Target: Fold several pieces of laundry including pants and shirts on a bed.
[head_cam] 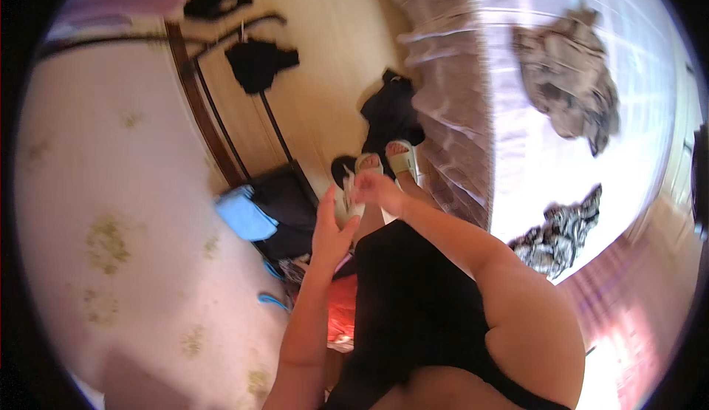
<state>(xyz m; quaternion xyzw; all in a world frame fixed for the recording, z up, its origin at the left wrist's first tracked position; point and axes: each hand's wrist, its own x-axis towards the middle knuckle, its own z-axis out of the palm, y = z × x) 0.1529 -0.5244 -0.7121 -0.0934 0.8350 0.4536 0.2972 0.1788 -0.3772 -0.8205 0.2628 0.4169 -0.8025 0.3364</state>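
Note:
Both of my hands are held up in front of my black top [421,299], above the floor. My left hand [334,235] has its fingers apart and nothing in them. Close by, my right hand [379,191] is blurred, with its fingers curled. A small pale thing [349,191] shows beside its fingertips; I cannot tell whether the hand grips it. Left of my left hand, a light blue folded cloth [246,214] lies on the black fabric [282,194] at the base of a clothes rack. Below my hands are my feet in pale sandals [403,160].
A black garment [260,66] hangs on the dark rack [216,116]. Another black garment [390,111] lies on the floor. To the right, a brown garment [570,77] and a patterned one [559,238] lie on the bed [504,188]. Red material [342,310] sits by my left forearm.

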